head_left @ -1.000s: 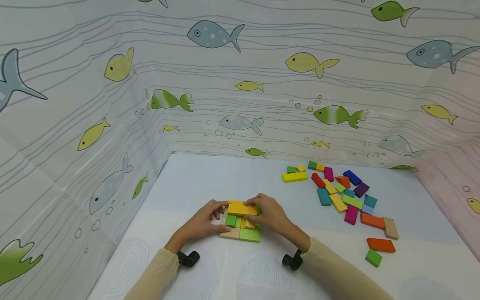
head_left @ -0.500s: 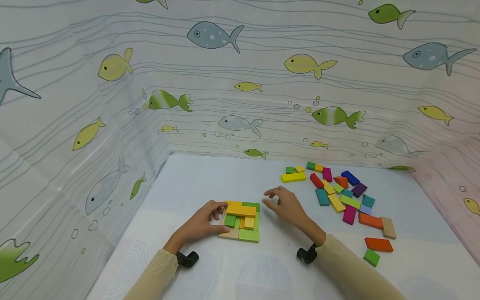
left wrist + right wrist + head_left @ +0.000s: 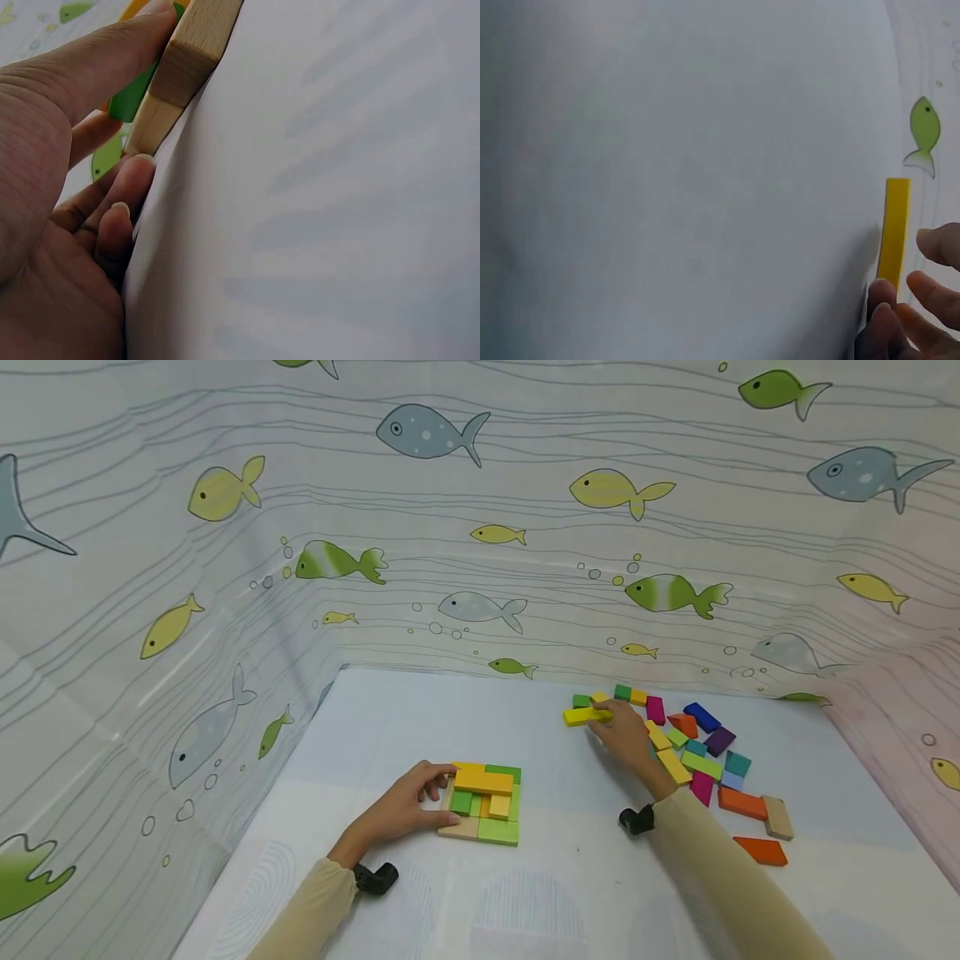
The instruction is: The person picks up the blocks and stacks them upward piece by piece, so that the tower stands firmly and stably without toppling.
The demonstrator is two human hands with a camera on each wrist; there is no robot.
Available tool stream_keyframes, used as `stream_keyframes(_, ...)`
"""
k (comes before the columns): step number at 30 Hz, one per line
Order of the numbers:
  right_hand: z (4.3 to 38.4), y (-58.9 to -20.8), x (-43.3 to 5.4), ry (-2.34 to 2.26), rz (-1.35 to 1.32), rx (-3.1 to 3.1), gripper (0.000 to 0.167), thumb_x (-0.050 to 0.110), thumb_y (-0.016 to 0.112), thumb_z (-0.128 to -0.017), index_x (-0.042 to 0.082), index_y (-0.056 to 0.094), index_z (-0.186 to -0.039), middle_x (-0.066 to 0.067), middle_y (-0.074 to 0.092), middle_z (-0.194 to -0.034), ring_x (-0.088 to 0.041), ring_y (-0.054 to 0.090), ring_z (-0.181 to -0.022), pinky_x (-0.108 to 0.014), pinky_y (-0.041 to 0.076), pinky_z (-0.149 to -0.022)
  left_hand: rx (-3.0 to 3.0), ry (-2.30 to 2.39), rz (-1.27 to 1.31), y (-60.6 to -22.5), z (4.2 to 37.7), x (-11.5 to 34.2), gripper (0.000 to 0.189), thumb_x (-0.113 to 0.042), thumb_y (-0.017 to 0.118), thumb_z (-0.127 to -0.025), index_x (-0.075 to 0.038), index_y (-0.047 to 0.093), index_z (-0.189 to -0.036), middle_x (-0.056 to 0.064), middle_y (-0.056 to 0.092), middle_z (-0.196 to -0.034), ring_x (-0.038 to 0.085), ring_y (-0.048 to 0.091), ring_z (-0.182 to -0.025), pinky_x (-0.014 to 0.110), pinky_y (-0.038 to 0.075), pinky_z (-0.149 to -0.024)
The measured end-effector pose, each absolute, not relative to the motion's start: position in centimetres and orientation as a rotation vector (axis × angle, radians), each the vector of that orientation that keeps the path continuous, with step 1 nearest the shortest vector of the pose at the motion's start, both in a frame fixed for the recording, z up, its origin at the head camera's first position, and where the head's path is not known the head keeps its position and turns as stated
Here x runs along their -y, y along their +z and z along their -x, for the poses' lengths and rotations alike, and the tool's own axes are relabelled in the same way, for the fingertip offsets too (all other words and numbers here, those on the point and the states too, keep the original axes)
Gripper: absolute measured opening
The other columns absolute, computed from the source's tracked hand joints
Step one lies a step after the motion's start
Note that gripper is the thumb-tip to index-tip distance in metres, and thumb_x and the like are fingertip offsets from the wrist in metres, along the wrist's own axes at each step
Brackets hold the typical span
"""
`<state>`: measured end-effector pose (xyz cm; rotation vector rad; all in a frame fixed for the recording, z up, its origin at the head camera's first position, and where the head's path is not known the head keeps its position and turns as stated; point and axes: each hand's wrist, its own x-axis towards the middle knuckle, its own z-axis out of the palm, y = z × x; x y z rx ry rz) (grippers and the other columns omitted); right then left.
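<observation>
My left hand steadies a low square stack of wooden blocks, thumb at its near left corner and index finger at the far left one. An orange-yellow bar lies across the stack's far side. Up close in the left wrist view, the thumb presses beside a plain wood block and a green block. Farther off to the right, my right hand pinches the right end of a long yellow block. That block points away from the fingertips in the right wrist view.
Loose coloured blocks lie right of the right hand, among them a purple block, a red-orange block and a natural wood block. A small green block sits just behind the yellow one. Fish-patterned walls enclose the table.
My right hand has left the stack and the orange-yellow bar, moved right and away, and taken hold of the long yellow block. The left hand has stayed at the stack.
</observation>
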<state>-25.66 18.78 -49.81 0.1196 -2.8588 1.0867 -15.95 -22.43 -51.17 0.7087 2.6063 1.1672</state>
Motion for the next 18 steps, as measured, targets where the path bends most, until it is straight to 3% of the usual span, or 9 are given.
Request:
stream_keyframes(4, 26.1, -49.9, -19.1, 0.989, -0.074, 2.963, 0.043, 0.019, 0.071, -0.098, -0.001, 0.062, -0.135, -0.026, 0.044, -0.148, -0.043, 0.048, -0.133, -0.056, 0.039, -0.110, -2.603, 1.178, -0.713, -51.1, 15.9, 22.4, 0.077, -0.051, 0.083, -0.084, -0.019, 0.053, -0.147, -0.002, 0.052, -0.110, 0.014, 0.050, -0.093, 0.031, 0.042, -0.081)
stream_keyframes(18, 25.4, -49.1, -20.1, 1.043, -0.126, 3.003, 0.041, 0.015, 0.073, -0.097, -0.003, 0.064, -0.132, -0.022, 0.058, -0.114, -0.033, 0.055, -0.100, -0.046, 0.051, -0.093, -2.607, 1.180, -0.742, -51.1, 15.8, 22.3, 0.075, -0.048, 0.084, -0.085, -0.015, 0.053, -0.145, 0.000, 0.052, -0.111, 0.014, 0.049, -0.093, 0.031, 0.042, -0.080)
